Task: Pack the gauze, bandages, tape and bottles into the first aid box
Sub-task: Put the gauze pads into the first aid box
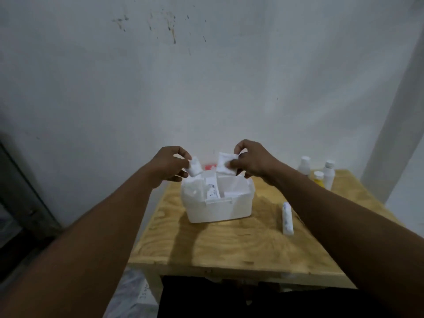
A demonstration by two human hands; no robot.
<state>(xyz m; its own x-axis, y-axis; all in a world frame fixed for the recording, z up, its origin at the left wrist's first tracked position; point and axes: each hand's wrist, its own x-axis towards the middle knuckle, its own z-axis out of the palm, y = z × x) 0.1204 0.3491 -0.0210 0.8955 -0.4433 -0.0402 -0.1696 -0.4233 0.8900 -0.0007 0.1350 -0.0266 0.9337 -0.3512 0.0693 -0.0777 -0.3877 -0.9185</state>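
Observation:
An open white first aid box (pixel 218 208) stands on the wooden table (pixel 229 244), with white packets and a printed tube in its compartments. Above its left side my left hand (pixel 169 165) pinches a small white roll (pixel 194 169). Over the right side my right hand (pixel 252 160) holds a flat white gauze packet (pixel 226 166) by its edge. A white wrapped bandage roll (pixel 287 218) lies on the table right of the box. Three white bottles (pixel 304 165) (pixel 329 174) (pixel 318 177), one with yellow contents, stand at the far right corner.
A red piece (pixel 210 167), possibly the lid, shows behind the box. The table backs onto a stained white wall (pixel 206 76). A dark frame (pixel 20 187) stands at the left, and plastic-wrapped items (pixel 135 292) lie on the floor below the table's front edge.

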